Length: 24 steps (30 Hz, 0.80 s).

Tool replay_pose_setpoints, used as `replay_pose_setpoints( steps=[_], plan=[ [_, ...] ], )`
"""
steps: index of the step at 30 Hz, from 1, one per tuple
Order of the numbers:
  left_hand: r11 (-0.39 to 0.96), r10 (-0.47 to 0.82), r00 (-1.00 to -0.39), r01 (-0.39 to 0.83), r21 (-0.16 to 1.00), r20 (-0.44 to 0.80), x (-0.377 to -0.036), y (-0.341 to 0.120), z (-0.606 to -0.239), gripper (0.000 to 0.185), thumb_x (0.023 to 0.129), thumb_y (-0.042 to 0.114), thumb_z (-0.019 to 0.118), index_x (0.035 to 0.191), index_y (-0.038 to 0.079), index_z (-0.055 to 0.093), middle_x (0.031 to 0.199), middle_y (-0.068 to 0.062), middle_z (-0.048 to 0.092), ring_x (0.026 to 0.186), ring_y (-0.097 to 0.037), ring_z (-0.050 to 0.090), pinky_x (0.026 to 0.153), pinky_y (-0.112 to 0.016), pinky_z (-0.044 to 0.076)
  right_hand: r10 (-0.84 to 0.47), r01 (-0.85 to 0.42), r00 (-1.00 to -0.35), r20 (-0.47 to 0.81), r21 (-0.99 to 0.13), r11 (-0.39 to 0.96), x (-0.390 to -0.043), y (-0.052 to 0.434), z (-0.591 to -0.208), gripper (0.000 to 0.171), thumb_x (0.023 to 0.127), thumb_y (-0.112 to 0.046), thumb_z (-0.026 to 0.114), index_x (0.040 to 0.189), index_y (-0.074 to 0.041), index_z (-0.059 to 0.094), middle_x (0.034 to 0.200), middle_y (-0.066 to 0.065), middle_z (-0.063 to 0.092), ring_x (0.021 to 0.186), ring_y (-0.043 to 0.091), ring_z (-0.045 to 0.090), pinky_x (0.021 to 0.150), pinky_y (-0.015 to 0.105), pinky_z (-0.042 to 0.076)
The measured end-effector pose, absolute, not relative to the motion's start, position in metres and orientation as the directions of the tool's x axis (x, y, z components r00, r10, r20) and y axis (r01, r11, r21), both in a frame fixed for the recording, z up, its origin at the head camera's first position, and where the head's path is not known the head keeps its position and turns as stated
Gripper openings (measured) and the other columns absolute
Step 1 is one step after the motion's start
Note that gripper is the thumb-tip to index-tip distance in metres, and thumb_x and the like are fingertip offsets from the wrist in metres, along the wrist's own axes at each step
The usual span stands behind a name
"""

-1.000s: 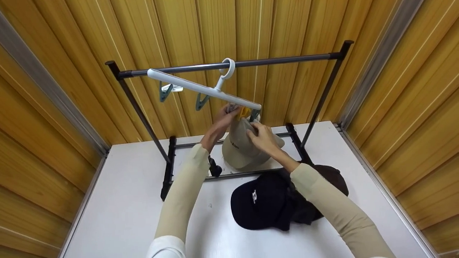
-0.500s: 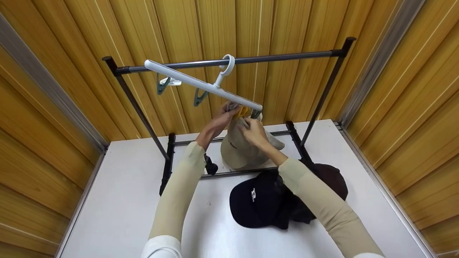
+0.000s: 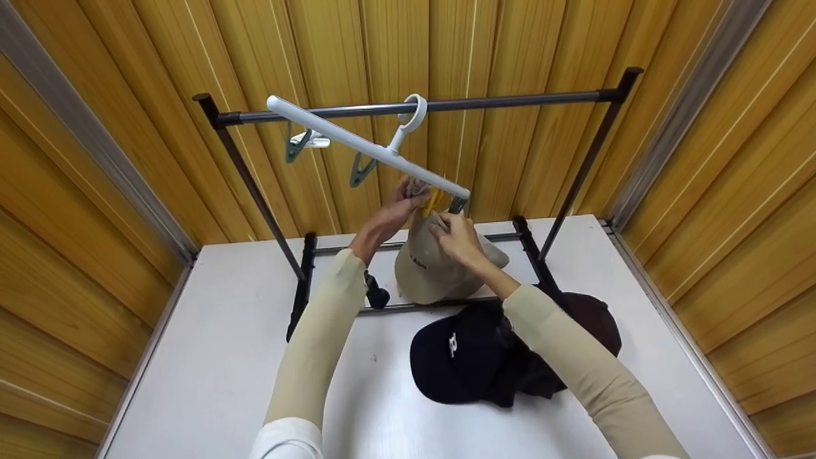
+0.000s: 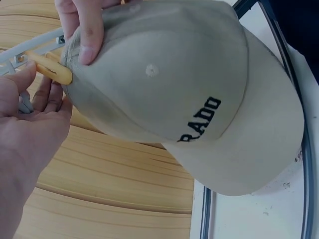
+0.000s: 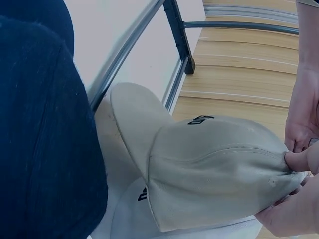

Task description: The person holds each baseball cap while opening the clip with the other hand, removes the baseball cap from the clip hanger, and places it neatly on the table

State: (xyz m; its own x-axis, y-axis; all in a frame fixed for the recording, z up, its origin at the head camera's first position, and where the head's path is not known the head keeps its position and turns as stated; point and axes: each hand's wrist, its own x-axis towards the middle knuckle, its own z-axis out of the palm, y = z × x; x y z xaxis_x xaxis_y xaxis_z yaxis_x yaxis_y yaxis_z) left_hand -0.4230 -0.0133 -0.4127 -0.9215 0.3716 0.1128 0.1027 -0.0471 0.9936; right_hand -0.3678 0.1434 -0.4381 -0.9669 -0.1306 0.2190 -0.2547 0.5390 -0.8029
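A beige cap (image 3: 433, 274) with dark lettering hangs under the low right end of a tilted white hanger (image 3: 363, 145) on a dark rail (image 3: 510, 100). My left hand (image 3: 411, 201) is at the hanger's yellow clip (image 3: 435, 199). In the left wrist view its thumb and fingers (image 4: 47, 97) sit either side of the yellow clip (image 4: 50, 69). My right hand (image 3: 446, 224) pinches the back edge of the cap right beside that clip. The right wrist view shows the right hand's fingers (image 5: 299, 162) gathering the beige cap (image 5: 214, 169) fabric.
A navy cap (image 3: 459, 357) lies on the white table (image 3: 223, 350) under my right forearm, partly over a dark brown cap (image 3: 593, 319). Two green clips (image 3: 361, 172) hang free on the hanger. The rack's black base bars (image 3: 299, 293) stand on the table; wooden walls enclose it.
My right hand has moved slightly up and left with the cap's edge, closer to the yellow clip. The left hand stays at the clip.
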Motion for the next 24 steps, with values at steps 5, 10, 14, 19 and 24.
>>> replay_pose_setpoints(
  steps=[5, 10, 14, 19, 24],
  plan=[
    [-0.074, 0.304, -0.943, 0.119, 0.990, 0.136, -0.420, 0.000, -0.412, 0.046, 0.097, 0.001, 0.053, 0.140, 0.011, 0.043, 0.145, -0.008, 0.048, 0.137, -0.023, 0.043, 0.117, -0.045, 0.030, -0.148, -0.254, -0.967, 0.207, -0.815, 0.521, -0.365, 0.143, -0.443, 0.013, 0.092, -0.009, 0.061, 0.096, 0.000, 0.070, 0.082, 0.005, 0.062, 0.076, 0.017, 0.053, 0.067, 0.029, 0.044],
    [0.035, 0.269, -0.955, 0.144, 0.989, 0.129, -0.418, 0.021, -0.412, 0.036, 0.098, 0.006, 0.054, 0.133, 0.009, 0.047, 0.131, -0.005, 0.054, 0.122, -0.017, 0.051, 0.109, -0.037, 0.040, -0.159, -0.253, -0.967, 0.198, -0.806, 0.535, -0.358, 0.146, -0.443, 0.012, 0.090, -0.004, 0.059, 0.082, -0.001, 0.068, 0.069, -0.002, 0.051, 0.065, 0.014, 0.047, 0.056, 0.024, 0.037],
    [0.152, 0.255, -0.959, 0.167, 0.974, 0.124, -0.416, 0.033, -0.410, 0.031, 0.099, 0.016, 0.054, 0.129, 0.010, 0.047, 0.123, -0.004, 0.054, 0.112, -0.015, 0.050, 0.101, -0.035, 0.043, -0.186, -0.264, -0.964, 0.191, -0.794, 0.548, -0.350, 0.147, -0.441, 0.016, 0.090, -0.004, 0.059, 0.074, -0.005, 0.062, 0.064, -0.005, 0.047, 0.061, 0.012, 0.043, 0.056, 0.023, 0.033],
    [0.235, 0.279, -0.953, 0.184, 0.954, 0.116, -0.415, 0.035, -0.406, 0.044, 0.100, 0.024, 0.053, 0.141, 0.013, 0.041, 0.141, -0.008, 0.050, 0.129, -0.019, 0.048, 0.110, -0.041, 0.039, -0.205, -0.239, -0.967, 0.154, -0.829, 0.506, -0.342, 0.146, -0.438, 0.017, 0.092, -0.010, 0.061, 0.076, -0.005, 0.065, 0.063, -0.007, 0.048, 0.063, 0.012, 0.043, 0.059, 0.024, 0.034],
    [0.321, 0.313, -0.942, 0.221, 0.921, 0.117, -0.411, 0.025, -0.405, 0.051, 0.101, 0.025, 0.052, 0.146, 0.008, 0.037, 0.144, -0.014, 0.047, 0.134, -0.027, 0.045, 0.112, -0.043, 0.037, -0.203, -0.207, -0.971, 0.124, -0.860, 0.467, -0.336, 0.144, -0.433, 0.014, 0.093, -0.018, 0.064, 0.092, -0.008, 0.074, 0.076, -0.006, 0.064, 0.075, 0.012, 0.052, 0.068, 0.026, 0.042]
  ],
)
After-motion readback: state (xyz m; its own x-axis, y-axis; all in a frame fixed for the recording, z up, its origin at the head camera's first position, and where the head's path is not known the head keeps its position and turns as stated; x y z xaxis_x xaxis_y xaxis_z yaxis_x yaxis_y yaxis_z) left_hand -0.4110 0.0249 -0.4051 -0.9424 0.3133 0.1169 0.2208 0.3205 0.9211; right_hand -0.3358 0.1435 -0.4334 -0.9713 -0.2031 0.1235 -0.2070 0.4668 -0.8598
